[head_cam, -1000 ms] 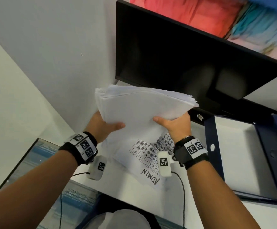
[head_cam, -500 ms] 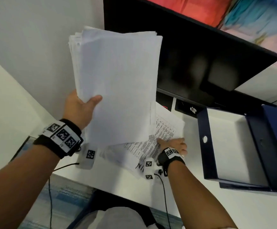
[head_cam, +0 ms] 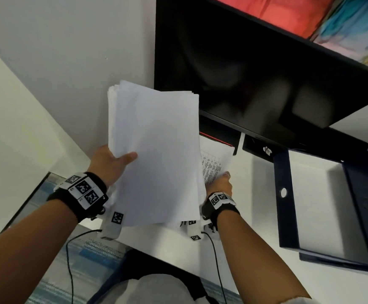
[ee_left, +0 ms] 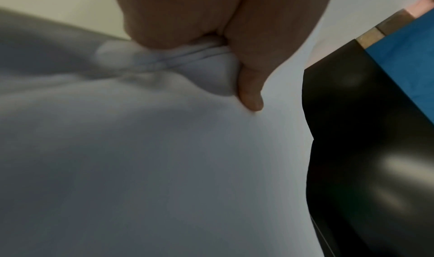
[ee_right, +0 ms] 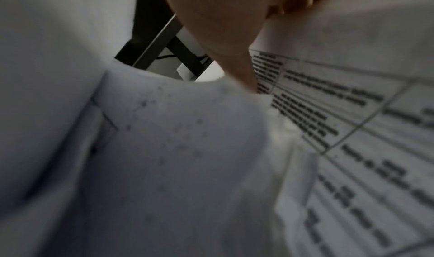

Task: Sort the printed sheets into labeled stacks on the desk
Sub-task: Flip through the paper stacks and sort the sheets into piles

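A thick stack of white sheets (head_cam: 156,154) is raised above the desk, blank backs toward me, and my left hand (head_cam: 110,163) grips its left edge with the thumb on top. The left wrist view shows that thumb (ee_left: 249,93) pressing the stack (ee_left: 164,168). Under it a printed sheet with a table of text (head_cam: 213,163) lies on the white desk (head_cam: 255,194). My right hand (head_cam: 221,184) rests low on this sheet, partly hidden behind the stack. In the right wrist view its thumb (ee_right: 234,56) touches the printed sheet (ee_right: 352,131); whether the fingers pinch it is unclear.
A black monitor (head_cam: 266,73) stands behind the papers against the wall. An open dark blue box file (head_cam: 288,205) with a white inside lies at the right. Wrist camera cables (head_cam: 213,249) hang over the desk's front edge.
My right hand left the stack and went down onto the printed sheet on the desk. My left hand alone lifted the stack upright, then lowered it a little over the desk pile.
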Demonstrator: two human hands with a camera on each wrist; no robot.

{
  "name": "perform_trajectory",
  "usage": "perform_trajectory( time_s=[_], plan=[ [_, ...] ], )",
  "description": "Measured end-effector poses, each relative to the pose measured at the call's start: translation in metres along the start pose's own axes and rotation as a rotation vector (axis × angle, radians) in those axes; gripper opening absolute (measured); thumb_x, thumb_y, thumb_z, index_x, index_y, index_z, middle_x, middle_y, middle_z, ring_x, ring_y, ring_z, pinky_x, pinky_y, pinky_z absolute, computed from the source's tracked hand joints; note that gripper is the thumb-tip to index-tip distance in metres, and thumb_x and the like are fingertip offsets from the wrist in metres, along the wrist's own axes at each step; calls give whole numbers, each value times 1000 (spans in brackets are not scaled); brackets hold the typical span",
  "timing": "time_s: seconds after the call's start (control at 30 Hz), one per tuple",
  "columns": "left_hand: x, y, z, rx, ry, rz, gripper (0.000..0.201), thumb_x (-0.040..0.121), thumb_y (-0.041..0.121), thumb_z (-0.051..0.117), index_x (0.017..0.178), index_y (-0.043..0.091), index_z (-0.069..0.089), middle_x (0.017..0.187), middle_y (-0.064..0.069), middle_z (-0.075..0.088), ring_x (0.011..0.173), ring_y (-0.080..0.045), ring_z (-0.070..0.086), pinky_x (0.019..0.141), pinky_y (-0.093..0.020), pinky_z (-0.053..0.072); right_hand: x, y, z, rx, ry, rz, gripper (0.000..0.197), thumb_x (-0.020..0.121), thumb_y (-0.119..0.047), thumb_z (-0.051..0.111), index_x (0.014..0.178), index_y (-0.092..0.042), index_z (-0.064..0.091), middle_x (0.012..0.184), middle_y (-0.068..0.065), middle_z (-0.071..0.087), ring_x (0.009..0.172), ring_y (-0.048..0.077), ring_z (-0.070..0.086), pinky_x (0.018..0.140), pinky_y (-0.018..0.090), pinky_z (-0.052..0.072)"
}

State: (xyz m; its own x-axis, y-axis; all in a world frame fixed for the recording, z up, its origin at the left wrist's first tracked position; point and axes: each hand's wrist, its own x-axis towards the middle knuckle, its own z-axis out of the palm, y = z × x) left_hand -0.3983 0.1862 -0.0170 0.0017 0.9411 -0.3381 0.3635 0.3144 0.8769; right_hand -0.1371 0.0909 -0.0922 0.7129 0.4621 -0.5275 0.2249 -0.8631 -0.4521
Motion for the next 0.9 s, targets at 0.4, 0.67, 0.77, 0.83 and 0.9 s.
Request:
perform_trajectory(
  time_s=[0.4, 0.67, 0.77, 0.83, 0.9],
  plan=[
    [15, -43, 11, 89, -127, -184, 37, 74, 23, 84, 105, 8, 70, 99, -10, 73, 90, -29, 70, 87, -46, 56, -28, 2, -75, -89, 232, -264, 19, 91, -15, 63, 106, -8, 54, 99, 16, 67, 90, 36, 68, 73, 38, 58],
    [18, -52, 28, 446, -178, -150, 53, 82, 28, 77, 121, -4, 62, 123, -23, 64, 113, -37, 62, 88, -38, 48, -83, -40, -148, -25, 362, -448, 31, 87, -26, 73, 105, -3, 62, 98, 14, 68, 92, 32, 65, 77, 34, 54],
    [17, -52, 32, 488, -196, -153, 55, 81, 30, 78, 121, -3, 61, 123, -23, 64, 111, -37, 62, 82, -35, 46, -99, -52, -171, 143, 331, -592, 30, 82, -21, 77, 106, -5, 68, 91, 2, 68, 84, 19, 67, 72, 25, 52],
    [16, -54, 34, 476, -195, -150, 54, 80, 29, 79, 120, -3, 61, 121, -22, 65, 108, -37, 63, 81, -36, 48, -112, -61, -180, 297, 297, -674, 27, 80, -15, 79, 106, -12, 70, 89, -5, 70, 79, 7, 70, 66, 17, 55],
    [13, -54, 37, 457, -199, -145, 51, 82, 27, 77, 121, -1, 60, 120, -20, 65, 107, -36, 64, 77, -33, 46, -113, -63, -177, 456, 215, -699, 31, 79, -9, 80, 107, -18, 71, 91, -12, 71, 82, -3, 70, 67, 12, 55]
  ],
)
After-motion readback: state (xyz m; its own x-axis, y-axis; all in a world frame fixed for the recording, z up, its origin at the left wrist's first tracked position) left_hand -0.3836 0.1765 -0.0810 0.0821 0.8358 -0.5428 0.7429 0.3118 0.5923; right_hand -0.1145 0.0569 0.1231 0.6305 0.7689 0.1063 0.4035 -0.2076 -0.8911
